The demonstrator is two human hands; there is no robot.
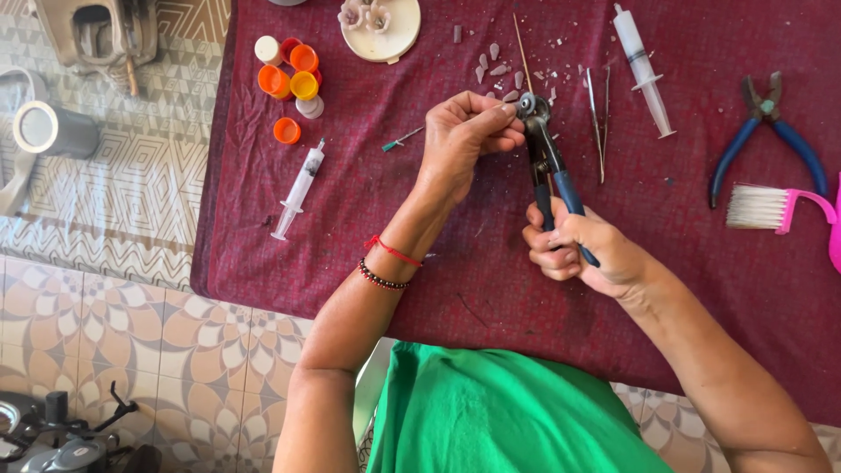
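Observation:
My right hand point(574, 245) grips the blue handles of wheeled nippers point(545, 153) held upright over the maroon cloth point(491, 271). The nippers' jaws point away from me. My left hand point(464, 131) pinches a small pale piece point(510, 110) with thumb and fingers right at the jaws. Several small pale pink chips point(495, 70) lie on the cloth just beyond the jaws.
Two syringes point(298, 188) point(644, 70), tweezers point(598, 123), a thin stick point(523, 52), blue pliers point(771, 131), a pink brush point(775, 208), small orange and yellow pots point(289, 79) and a round pale disc with flower shapes point(381, 26) lie on the cloth. Patterned tile floor is at left.

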